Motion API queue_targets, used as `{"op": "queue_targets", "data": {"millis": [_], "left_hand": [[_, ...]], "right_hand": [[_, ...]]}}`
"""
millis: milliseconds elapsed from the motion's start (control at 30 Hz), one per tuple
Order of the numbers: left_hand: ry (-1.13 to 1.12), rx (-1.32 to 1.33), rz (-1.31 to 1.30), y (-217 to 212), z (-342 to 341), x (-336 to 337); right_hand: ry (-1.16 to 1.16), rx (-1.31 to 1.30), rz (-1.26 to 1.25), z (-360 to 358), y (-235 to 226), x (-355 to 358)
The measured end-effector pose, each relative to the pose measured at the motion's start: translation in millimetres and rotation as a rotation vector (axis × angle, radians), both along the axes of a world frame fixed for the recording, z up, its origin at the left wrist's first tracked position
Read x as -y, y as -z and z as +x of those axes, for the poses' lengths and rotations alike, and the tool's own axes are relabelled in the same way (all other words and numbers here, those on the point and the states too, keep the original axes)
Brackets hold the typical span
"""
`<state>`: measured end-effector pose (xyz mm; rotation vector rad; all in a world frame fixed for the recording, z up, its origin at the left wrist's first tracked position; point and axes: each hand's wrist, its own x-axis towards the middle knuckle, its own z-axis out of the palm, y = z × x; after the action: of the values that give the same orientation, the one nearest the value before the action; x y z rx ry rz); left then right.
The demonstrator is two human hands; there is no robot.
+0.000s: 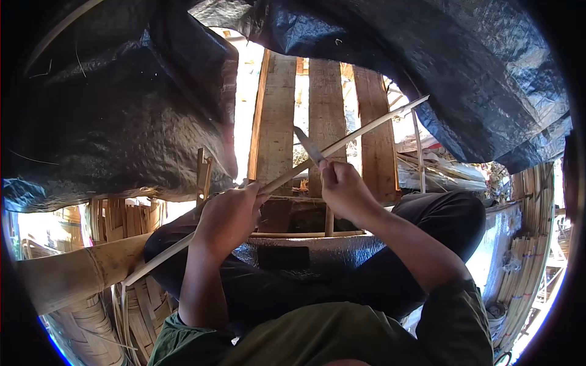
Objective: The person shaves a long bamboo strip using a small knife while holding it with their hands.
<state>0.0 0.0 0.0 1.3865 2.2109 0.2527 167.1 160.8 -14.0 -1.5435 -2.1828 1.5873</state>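
Setting: outdoor work shelter, roofed with black plastic tarpaulin [122, 110] sagging overhead on the left and across the top right. Strong daylight comes through gaps behind a wooden pallet [326, 116] standing upright at the far centre. No bench; the person sits with dark-trousered legs spread, a grey foil-like sheet [305, 250] lying between the knees.

Materials: thick bamboo culm [79, 274] lying near left; split bamboo strips fanned below it at near left. Bundle of thin bamboo slats [525, 262] stacked upright at the right edge. Contents of any container not discernible.

Hands: left hand [229, 216] has its grip clenched around a long bamboo strip [360, 131], which runs diagonally from near left, past the left knee, up to the far right in front of the pallet. Right hand [342, 189] has its grip closed on a knife [308, 146], blade pointing up and left, its edge meeting the strip just beside the right hand
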Motion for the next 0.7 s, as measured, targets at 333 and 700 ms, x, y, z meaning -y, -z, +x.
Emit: {"op": "queue_targets", "data": {"millis": [333,700], "left_hand": [[0.015,-0.004,0.005,-10,-5,2],[-0.002,0.011,-0.012,-11,-5,4]], "right_hand": [[-0.049,-0.046,0.192,-3,16,0],[0.101,-0.050,0.407,5,28,-35]]}}
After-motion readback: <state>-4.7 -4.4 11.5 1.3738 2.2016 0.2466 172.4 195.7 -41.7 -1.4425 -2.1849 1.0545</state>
